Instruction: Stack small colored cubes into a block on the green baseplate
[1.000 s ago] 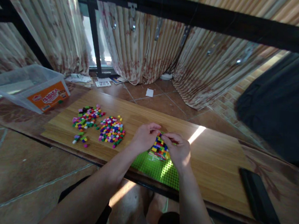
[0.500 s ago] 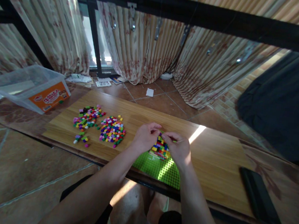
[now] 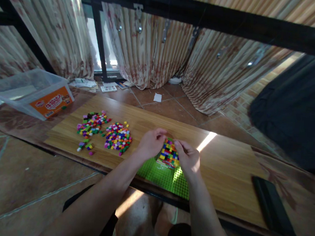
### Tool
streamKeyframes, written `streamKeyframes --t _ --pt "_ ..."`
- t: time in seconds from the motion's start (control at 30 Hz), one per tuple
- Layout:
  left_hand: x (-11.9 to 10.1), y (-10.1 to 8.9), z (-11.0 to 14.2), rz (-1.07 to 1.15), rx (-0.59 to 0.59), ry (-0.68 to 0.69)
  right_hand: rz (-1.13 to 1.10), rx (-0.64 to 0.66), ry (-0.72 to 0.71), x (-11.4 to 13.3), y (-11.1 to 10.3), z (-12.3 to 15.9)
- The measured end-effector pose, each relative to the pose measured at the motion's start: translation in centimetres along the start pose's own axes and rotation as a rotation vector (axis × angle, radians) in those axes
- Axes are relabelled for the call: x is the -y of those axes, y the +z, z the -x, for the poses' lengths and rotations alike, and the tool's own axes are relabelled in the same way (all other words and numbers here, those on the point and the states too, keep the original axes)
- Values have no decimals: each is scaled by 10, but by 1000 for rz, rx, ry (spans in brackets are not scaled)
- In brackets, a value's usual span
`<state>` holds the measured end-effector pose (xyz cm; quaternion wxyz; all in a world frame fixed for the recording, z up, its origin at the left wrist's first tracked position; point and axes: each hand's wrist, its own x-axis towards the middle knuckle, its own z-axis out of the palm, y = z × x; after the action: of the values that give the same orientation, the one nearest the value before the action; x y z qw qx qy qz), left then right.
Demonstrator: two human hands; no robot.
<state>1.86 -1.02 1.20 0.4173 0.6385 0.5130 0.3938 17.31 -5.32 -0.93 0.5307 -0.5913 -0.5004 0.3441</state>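
A bright green studded baseplate (image 3: 162, 179) lies at the table's near edge, between my forearms. On its far part stands a block of multicoloured toy bricks (image 3: 168, 151) in tight rows. My left hand (image 3: 153, 142) is at the left side of these bricks, fingers curled in and closed; whatever they hold is hidden. At the right side, my right hand (image 3: 188, 155) has thumb and fingers pinched together close to the bricks' far right corner. I cannot make out what lies in that pinch.
Two piles of loose coloured bricks, one nearer (image 3: 118, 138) and one farther left (image 3: 92, 123), lie on the wooden tabletop (image 3: 224, 172). A clear plastic box (image 3: 37, 91) with an orange label stands at far left. A black flat object (image 3: 274, 207) rests at right.
My hands have drawn slightly apart, showing more of the coloured bricks between them. The baseplate has shifted a little to the left. The loose piles look unchanged.
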Motion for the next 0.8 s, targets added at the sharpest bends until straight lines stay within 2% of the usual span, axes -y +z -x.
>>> streamKeyframes --t 0.13,0.27,0.4,0.53,0.63,0.8 --pt "7 -18 -8 -8 -46 -16 15 -133 9 1 -8 0" --pt "11 -52 -11 -191 -52 -18 8 -162 -28 3 -16 1" --pt "14 -90 -4 -474 34 6 1 -171 -53 -1 -19 2" --pt "17 -116 4 -638 108 -71 6 -177 -62 -6 -22 1" --pt "17 -121 9 -750 102 -111 14 -164 -68 -6 -23 1" --pt "17 -102 12 -854 23 -137 62 -163 -65 -2 -22 3"
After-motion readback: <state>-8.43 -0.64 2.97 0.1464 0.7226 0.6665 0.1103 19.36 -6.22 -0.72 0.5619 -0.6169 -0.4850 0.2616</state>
